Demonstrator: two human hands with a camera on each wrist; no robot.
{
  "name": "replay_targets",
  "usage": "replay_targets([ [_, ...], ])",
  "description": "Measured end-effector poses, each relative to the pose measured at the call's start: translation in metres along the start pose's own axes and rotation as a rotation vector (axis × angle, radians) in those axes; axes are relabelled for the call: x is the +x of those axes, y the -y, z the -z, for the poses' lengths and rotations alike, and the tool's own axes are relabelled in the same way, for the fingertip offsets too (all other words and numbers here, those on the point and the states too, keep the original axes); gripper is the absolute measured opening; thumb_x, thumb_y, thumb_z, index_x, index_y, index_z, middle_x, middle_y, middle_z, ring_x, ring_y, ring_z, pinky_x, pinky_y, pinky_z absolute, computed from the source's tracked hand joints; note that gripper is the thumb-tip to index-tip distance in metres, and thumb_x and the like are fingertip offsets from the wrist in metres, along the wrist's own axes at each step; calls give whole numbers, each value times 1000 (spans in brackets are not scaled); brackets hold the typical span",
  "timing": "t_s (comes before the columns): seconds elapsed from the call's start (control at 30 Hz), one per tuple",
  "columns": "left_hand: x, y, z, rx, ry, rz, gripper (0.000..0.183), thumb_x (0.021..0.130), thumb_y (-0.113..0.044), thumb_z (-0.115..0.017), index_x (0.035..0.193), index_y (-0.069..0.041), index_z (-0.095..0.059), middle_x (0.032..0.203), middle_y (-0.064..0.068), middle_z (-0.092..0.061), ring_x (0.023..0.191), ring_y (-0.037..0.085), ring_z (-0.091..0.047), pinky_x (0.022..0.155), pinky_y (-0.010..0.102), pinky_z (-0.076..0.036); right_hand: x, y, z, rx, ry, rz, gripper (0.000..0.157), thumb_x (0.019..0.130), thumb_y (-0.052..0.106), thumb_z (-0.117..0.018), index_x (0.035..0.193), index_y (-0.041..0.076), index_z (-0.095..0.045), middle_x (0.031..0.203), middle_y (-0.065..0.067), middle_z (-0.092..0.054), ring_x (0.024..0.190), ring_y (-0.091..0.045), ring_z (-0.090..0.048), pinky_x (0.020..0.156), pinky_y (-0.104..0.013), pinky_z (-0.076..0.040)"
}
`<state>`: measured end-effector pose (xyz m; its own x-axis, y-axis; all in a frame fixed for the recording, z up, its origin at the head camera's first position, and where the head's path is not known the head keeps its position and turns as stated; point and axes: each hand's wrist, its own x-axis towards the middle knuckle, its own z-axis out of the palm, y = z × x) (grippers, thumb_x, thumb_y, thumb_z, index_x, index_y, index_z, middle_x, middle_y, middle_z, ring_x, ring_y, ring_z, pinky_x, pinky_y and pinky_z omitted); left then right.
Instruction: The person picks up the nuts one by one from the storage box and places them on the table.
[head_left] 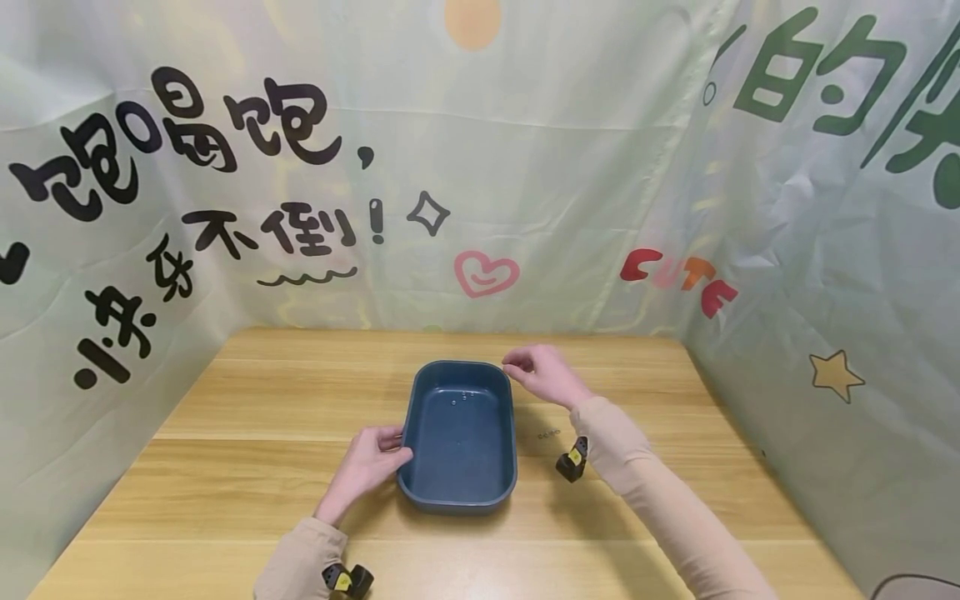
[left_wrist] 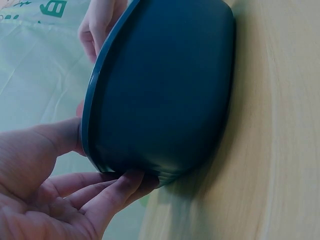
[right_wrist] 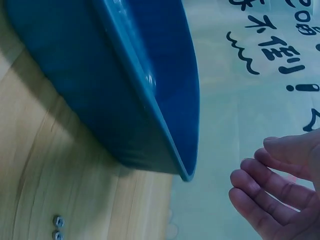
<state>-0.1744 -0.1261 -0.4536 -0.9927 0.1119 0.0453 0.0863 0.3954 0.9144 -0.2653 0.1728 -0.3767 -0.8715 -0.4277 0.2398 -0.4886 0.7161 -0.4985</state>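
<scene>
A deep blue rectangular plastic tray (head_left: 457,450) with rounded corners sits on the wooden table. My left hand (head_left: 369,457) grips its left side, thumb over the rim and fingers against the outer wall, as the left wrist view also shows. Beside the tray's far right corner is my right hand (head_left: 546,375), raised above the table. Its fingers are loosely bent with nothing visible between them in the right wrist view. Several small shiny nuts (head_left: 464,397) lie inside the tray near its far end. More small metal nuts (right_wrist: 58,221) lie on the table to the right of the tray.
The light wooden table (head_left: 277,467) is enclosed at the back and sides by a pale printed cloth (head_left: 555,192) with lettering and drawings. A small black device with a yellow label (head_left: 573,459) is at the right wrist, and a similar black device (head_left: 347,580) at the left.
</scene>
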Motion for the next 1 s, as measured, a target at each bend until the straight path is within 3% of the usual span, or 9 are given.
replay_targets([
  [0.5,1,0,0,9,-1,11,44,83,1,-68,123,16,-62,115,33,-70,105,42,-72,91,44,-63,22,19,-22,-66,87,3,15,93,12,-67,100,1,-76,92,-9,-78,83,-17,-72,80,-33,-61],
  [0.77,0,0,0,10,1,14,43,83,1,-68,124,16,-62,115,32,-70,106,41,-72,92,45,-62,37,29,-41,-184,139,-56,11,91,9,-70,93,2,-78,86,-9,-78,72,-15,-67,74,-32,-60],
  [1.0,0,0,1,4,5,9,43,83,1,-68,123,16,-62,115,33,-70,106,42,-72,92,45,-62,50,30,-57,-277,173,-115,8,85,2,-71,82,4,-78,84,-9,-77,79,-23,-69,76,-35,-62],
])
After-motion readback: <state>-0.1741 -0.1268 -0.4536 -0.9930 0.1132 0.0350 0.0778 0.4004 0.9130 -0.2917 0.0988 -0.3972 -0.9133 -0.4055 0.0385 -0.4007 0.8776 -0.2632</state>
